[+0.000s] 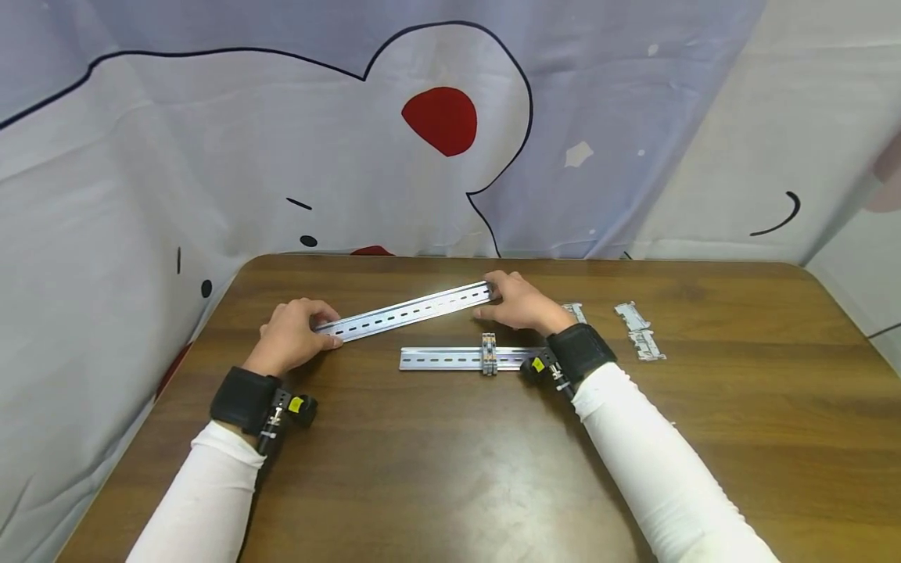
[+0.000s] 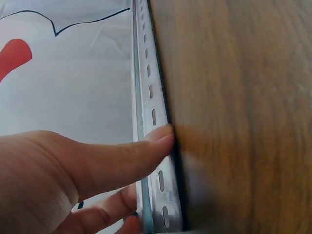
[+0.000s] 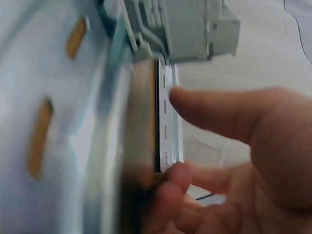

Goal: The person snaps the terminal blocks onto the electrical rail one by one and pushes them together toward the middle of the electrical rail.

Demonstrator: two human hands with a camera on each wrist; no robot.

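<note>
A slotted metal DIN rail lies slantwise between my hands, its right end farther back. My left hand pinches the left end, with the thumb across one long edge. At the other end, my right hand holds the rail between thumb and fingers; the right wrist view shows the thumb over its edge. Nearer to me lies a second DIN rail, partly hidden by my right wrist. A narrow stack of terminal blocks is mounted across it; the grey blocks loom close in the right wrist view.
Right of my right hand, loose flat terminal blocks lie on the brown wooden table. Another pale piece is partly covered by that hand. A printed cloth hangs behind the table's back edge.
</note>
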